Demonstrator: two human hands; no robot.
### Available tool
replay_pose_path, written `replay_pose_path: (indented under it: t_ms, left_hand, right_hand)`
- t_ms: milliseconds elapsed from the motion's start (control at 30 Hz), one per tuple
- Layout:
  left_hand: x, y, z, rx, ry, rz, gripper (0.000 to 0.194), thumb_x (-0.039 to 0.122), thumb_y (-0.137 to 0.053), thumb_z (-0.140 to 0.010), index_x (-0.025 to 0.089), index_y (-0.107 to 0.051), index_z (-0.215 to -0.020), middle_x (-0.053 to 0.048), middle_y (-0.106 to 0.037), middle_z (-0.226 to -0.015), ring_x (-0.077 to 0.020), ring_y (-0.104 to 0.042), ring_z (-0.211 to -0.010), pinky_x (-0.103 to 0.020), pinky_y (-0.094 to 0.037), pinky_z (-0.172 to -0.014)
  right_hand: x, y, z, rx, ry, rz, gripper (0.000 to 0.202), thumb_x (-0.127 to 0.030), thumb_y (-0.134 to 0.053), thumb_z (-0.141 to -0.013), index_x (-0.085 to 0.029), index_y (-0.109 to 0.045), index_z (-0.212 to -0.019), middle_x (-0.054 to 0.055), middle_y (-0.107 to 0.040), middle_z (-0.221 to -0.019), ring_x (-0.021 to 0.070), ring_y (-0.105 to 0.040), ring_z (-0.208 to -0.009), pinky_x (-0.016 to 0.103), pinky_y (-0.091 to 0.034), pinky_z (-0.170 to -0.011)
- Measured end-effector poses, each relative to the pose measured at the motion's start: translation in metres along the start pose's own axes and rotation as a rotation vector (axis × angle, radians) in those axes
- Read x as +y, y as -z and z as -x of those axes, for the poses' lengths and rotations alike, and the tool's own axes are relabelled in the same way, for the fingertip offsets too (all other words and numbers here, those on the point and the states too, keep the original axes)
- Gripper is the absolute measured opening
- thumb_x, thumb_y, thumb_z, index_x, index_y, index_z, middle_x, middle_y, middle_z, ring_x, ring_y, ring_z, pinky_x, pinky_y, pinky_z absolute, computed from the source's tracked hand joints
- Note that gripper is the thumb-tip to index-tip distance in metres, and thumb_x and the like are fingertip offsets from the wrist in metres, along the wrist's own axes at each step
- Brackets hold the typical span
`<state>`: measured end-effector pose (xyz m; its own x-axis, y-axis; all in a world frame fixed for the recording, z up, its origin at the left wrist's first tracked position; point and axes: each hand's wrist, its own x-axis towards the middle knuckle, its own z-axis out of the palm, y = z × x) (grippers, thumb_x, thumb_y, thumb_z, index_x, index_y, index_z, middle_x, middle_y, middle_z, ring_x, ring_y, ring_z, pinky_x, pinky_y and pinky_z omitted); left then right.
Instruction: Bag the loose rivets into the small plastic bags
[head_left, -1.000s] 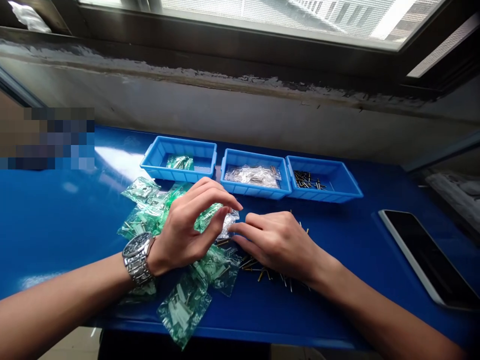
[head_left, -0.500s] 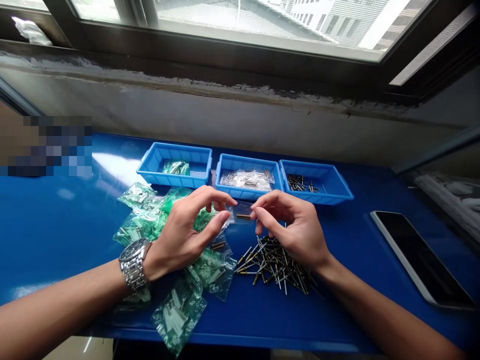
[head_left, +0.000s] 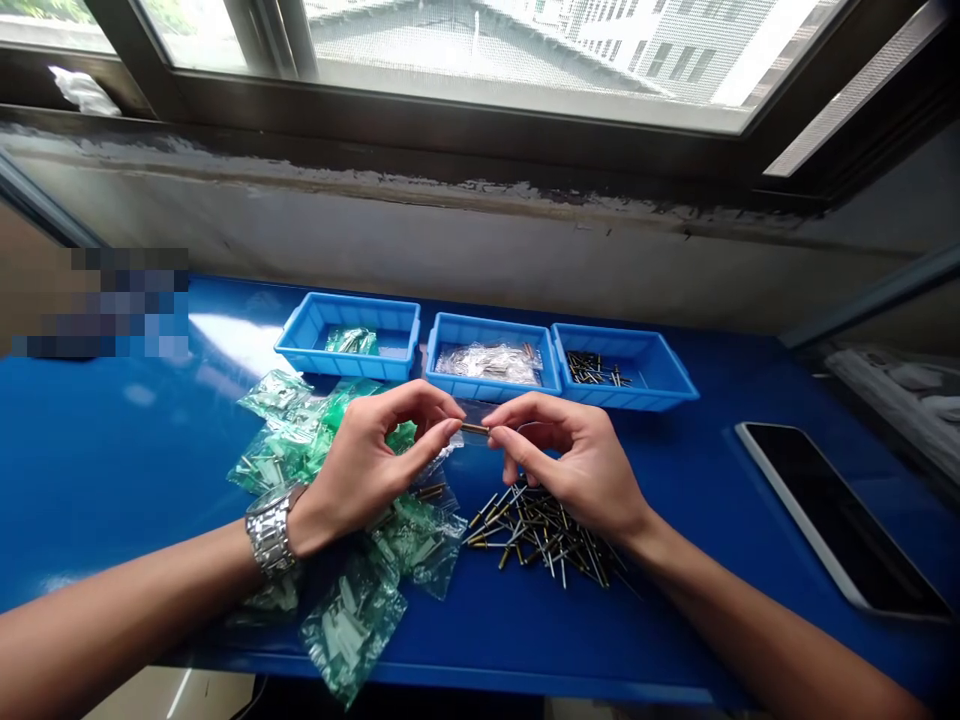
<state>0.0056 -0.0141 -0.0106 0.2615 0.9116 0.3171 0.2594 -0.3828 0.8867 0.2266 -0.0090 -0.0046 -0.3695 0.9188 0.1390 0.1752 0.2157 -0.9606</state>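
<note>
Between my two hands, above the table, is a small clear plastic bag with thin brass-coloured pins inside. My left hand pinches its left edge between thumb and fingers. The right side is pinched by my right hand. Below my right hand lies a loose pile of pop rivets with silver stems and dark and brass-coloured ends. Green plastic bags of pale plugs and metal parts lie around and under my left hand. Another clear bag with brass-coloured pins rests beside my left thumb.
Three blue trays stand in a row: the left tray holds a green bag, the middle tray clear bags, the right tray rivets. A phone lies at the right. Behind the table are a wall and window.
My left hand has moved right and closed its thumb and fingers on the clear bag's left edge. My right hand has shifted slightly left, still holding the bag.
</note>
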Motion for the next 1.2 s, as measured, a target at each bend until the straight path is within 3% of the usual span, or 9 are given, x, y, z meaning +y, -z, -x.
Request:
replay_pose_path:
  t_ms: [233, 367, 533, 833, 1033, 1200]
  left_hand:
    - [0.0, 0.0, 0.001, 0.01, -0.04, -0.048, 0.009, 0.025, -0.069, -0.095, 0.017, -0.071, -0.098, -0.004, -0.075, -0.088, -0.0139, -0.069, -0.074, -0.024, -0.057, -0.063]
    - [-0.001, 0.001, 0.002, 0.043, -0.128, -0.066, 0.007, 0.016, -0.068, -0.094, 0.017, -0.071, -0.101, -0.003, -0.076, -0.092, -0.0134, -0.072, -0.079, -0.024, -0.06, -0.069]
    - [-0.004, 0.002, 0.002, 0.076, -0.214, -0.102, 0.016, 0.012, -0.066, -0.095, 0.019, -0.069, -0.109, -0.004, -0.076, -0.104, -0.0159, -0.073, -0.095, -0.029, -0.062, -0.082]
    - [0.002, 0.003, 0.002, 0.055, -0.193, -0.108, 0.024, 0.013, -0.067, -0.096, 0.021, -0.067, -0.118, -0.006, -0.076, -0.114, -0.0179, -0.073, -0.098, -0.035, -0.063, -0.084]
    - [0.003, 0.004, 0.001, 0.036, -0.201, -0.079, 0.017, 0.01, -0.067, -0.094, 0.019, -0.073, -0.108, -0.005, -0.077, -0.104, -0.0176, -0.073, -0.097, -0.032, -0.061, -0.083]
    - [0.006, 0.005, 0.0, -0.023, -0.052, 0.013, 0.006, 0.021, -0.07, -0.095, 0.018, -0.075, -0.093, -0.002, -0.077, -0.081, -0.0141, -0.073, -0.074, -0.026, -0.059, -0.069]
  right_hand:
    - [0.001, -0.002, 0.002, 0.029, 0.021, -0.04, 0.009, -0.026, -0.071, -0.095, -0.019, -0.074, -0.1, -0.002, -0.073, -0.07, 0.0096, -0.069, -0.051, 0.019, -0.057, -0.049]
    - [0.001, -0.004, 0.003, 0.072, 0.099, 0.009, 0.013, -0.02, -0.07, -0.095, -0.02, -0.075, -0.107, 0.002, -0.079, -0.091, 0.0149, -0.078, -0.071, 0.022, -0.063, -0.059]
    - [0.002, -0.005, 0.005, 0.131, 0.211, 0.104, 0.028, -0.013, -0.071, -0.092, -0.024, -0.073, -0.117, 0.003, -0.077, -0.115, 0.0198, -0.079, -0.094, 0.027, -0.068, -0.072]
    - [0.0, -0.004, 0.006, 0.136, 0.241, 0.137, 0.033, -0.011, -0.072, -0.091, -0.027, -0.07, -0.12, 0.002, -0.075, -0.125, 0.0205, -0.078, -0.099, 0.031, -0.069, -0.075]
    - [0.0, -0.003, 0.005, 0.171, 0.251, 0.191, 0.025, -0.013, -0.075, -0.089, -0.025, -0.074, -0.112, 0.001, -0.079, -0.111, 0.0174, -0.078, -0.088, 0.03, -0.067, -0.077]
    - [0.0, -0.003, 0.004, 0.12, 0.175, 0.135, 0.006, -0.016, -0.076, -0.089, -0.021, -0.076, -0.092, -0.001, -0.077, -0.077, 0.0134, -0.073, -0.062, 0.025, -0.061, -0.059]
